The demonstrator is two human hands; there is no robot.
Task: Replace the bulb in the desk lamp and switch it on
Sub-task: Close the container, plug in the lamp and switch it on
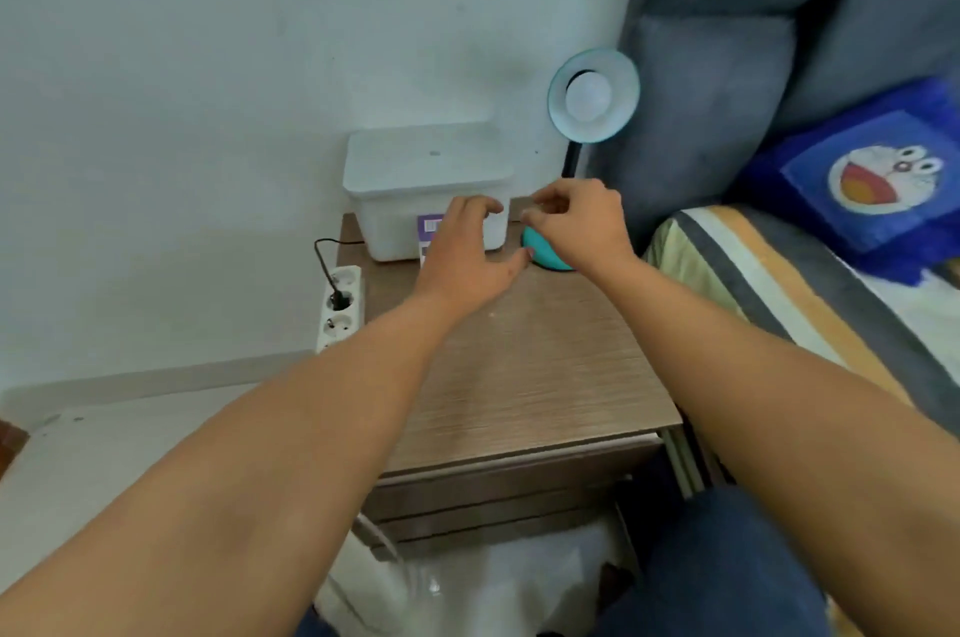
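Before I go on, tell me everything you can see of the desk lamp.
The desk lamp has a round teal shade tilted towards the camera, a white bulb seated inside and unlit. A thin dark stem drops to a teal dome base at the wooden nightstand's back right. The right hand hovers over the base, partly hiding it.

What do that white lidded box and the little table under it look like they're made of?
The white box looks like matte, slightly translucent plastic, with moulded rounded edges. The bedside table shows brown streaked wood grain, probably laminate rather than solid wood; I can't tell for sure.
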